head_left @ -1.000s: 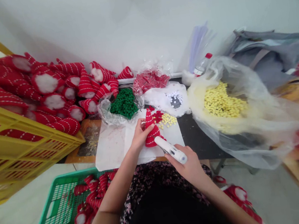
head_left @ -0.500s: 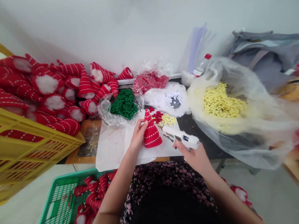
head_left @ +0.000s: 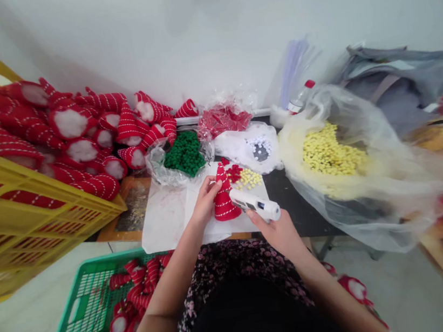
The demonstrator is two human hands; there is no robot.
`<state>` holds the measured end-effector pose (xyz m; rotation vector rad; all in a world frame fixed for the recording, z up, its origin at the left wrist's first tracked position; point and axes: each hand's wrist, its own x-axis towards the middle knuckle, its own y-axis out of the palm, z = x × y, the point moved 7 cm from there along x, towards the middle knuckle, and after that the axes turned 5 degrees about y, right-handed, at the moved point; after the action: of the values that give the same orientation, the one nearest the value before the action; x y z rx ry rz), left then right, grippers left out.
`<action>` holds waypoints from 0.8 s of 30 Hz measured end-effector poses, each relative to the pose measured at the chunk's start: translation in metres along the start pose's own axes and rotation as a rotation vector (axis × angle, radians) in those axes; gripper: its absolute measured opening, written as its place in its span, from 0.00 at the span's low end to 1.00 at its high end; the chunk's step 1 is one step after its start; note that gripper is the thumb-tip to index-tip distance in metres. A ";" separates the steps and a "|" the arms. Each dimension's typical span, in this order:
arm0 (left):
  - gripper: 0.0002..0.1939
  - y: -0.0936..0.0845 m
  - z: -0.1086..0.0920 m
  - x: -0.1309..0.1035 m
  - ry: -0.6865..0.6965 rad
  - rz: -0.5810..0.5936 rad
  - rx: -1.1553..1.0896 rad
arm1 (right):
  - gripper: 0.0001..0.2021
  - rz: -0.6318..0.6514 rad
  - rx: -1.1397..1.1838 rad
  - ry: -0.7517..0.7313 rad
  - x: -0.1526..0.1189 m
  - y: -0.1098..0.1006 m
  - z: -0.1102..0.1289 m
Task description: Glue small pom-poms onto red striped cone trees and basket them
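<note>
1. Head view: we are looking down at a black tabletop (head_left: 304, 207) against a pale wall (head_left: 147, 34), white paper (head_left: 166, 211) covering part of it.
2. On our left, a yellow slatted crate (head_left: 15, 215) is holding stuffed red cones (head_left: 56, 122), the pile spreading along the wall.
3. Below, a green basket (head_left: 109, 258) is holding smaller-looking red pieces (head_left: 142, 293).
4. Behind the paper, a clear bag (head_left: 155, 166) is holding green balls (head_left: 184, 154); a white bag (head_left: 229, 143), white bits (head_left: 259, 145); farther right, a large clear bag (head_left: 379, 216), yellow bits (head_left: 332, 154).
5. Loose red bits (head_left: 235, 173) and yellow crumbs (head_left: 248, 179) are lying on the paper.
6. Our left hand (head_left: 204, 203) is pinching a white-stitched cone (head_left: 226, 206) near its tip, over the paper.
7. Our right hand (head_left: 282, 237) is gripping a white gun-shaped tool (head_left: 258, 206), its nose at the cone's right edge; whether they are touching, we cannot tell.
</note>
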<state>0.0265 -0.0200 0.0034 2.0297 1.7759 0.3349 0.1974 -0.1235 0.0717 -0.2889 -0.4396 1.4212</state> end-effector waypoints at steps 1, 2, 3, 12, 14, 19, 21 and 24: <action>0.25 0.001 0.000 0.000 0.003 0.001 0.002 | 0.16 0.001 0.000 0.001 0.000 0.000 -0.001; 0.25 0.001 -0.001 0.000 0.006 0.001 0.004 | 0.16 0.002 0.000 0.004 0.000 0.001 -0.002; 0.25 0.002 -0.001 0.000 0.010 0.001 0.008 | 0.16 0.005 -0.001 0.006 0.000 0.001 -0.003; 0.25 -0.002 -0.001 0.000 0.018 -0.015 -0.007 | 0.17 -0.001 -0.065 -0.006 -0.007 -0.002 -0.009; 0.24 -0.005 0.000 0.000 0.012 -0.019 -0.021 | 0.17 -0.036 -0.065 0.018 -0.008 -0.007 -0.014; 0.23 -0.010 0.003 -0.001 -0.033 -0.036 -0.087 | 0.19 -0.020 0.104 0.093 -0.001 -0.012 -0.026; 0.22 -0.010 0.002 -0.001 -0.029 -0.027 -0.114 | 0.21 0.014 0.164 0.114 0.003 -0.009 -0.029; 0.20 -0.009 0.000 -0.001 -0.019 0.004 -0.143 | 0.23 0.040 0.194 0.145 0.006 -0.003 -0.031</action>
<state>0.0186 -0.0202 -0.0008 1.9308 1.6859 0.4302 0.2147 -0.1161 0.0465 -0.2421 -0.1770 1.4589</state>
